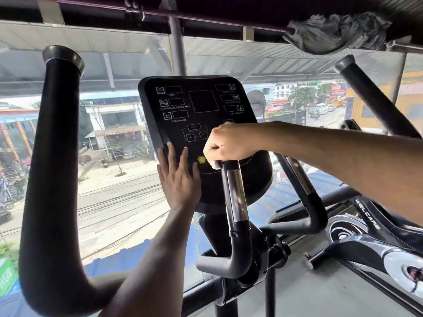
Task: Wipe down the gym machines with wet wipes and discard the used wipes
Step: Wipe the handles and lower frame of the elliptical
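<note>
Wet wipe (214,163) bunched, axis untellable, in right hand (231,143) against console (201,106).

Bright daylight through window (119,156), backlit dark console (201,115), wide-angle edge distortion

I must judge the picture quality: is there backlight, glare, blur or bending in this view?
Head view: bright window backlights the dark console, though its labels stay readable; wide-angle lens bends the left handlebar; right hand looks slightly soft; left hand is sharp.

Glossy black plastic console (201,124), matt foam handlebar (52,168), shiny chrome grip sensor (237,197)
</note>
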{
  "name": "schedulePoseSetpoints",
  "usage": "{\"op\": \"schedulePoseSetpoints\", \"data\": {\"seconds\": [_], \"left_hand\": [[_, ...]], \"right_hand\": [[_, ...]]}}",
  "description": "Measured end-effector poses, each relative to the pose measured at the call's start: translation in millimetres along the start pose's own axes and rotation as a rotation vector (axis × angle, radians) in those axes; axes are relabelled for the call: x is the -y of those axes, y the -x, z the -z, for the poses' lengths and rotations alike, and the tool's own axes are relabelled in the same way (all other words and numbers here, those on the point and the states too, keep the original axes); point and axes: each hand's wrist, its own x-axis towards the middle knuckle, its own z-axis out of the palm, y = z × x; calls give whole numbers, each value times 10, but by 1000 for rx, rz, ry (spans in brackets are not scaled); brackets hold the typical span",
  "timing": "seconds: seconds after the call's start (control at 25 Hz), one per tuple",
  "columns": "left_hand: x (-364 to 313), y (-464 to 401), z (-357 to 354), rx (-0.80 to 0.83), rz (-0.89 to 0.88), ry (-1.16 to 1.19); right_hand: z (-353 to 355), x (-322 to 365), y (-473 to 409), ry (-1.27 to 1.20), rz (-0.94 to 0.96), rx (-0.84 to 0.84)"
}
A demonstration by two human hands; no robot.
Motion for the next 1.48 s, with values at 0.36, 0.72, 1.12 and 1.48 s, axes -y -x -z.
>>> {"op": "schedulePoseSetpoints", "data": {"seconds": [0.36, 0.72, 1.12, 1.48], "left_hand": [[0, 6, -28, -1, 23, 12], [-11, 14, 3, 3, 14, 28], [-1, 27, -28, -11, 14, 24], [-27, 27, 10, 15, 26, 20]], "right_hand": [[-982, -277, 286, -1833, -218, -428], [-1042, 185, 386, -2052, 64, -409], [-1923, 572, 798, -1918, 7, -468], [-2326, 969, 1055, -1427, -230, -1036]]}}
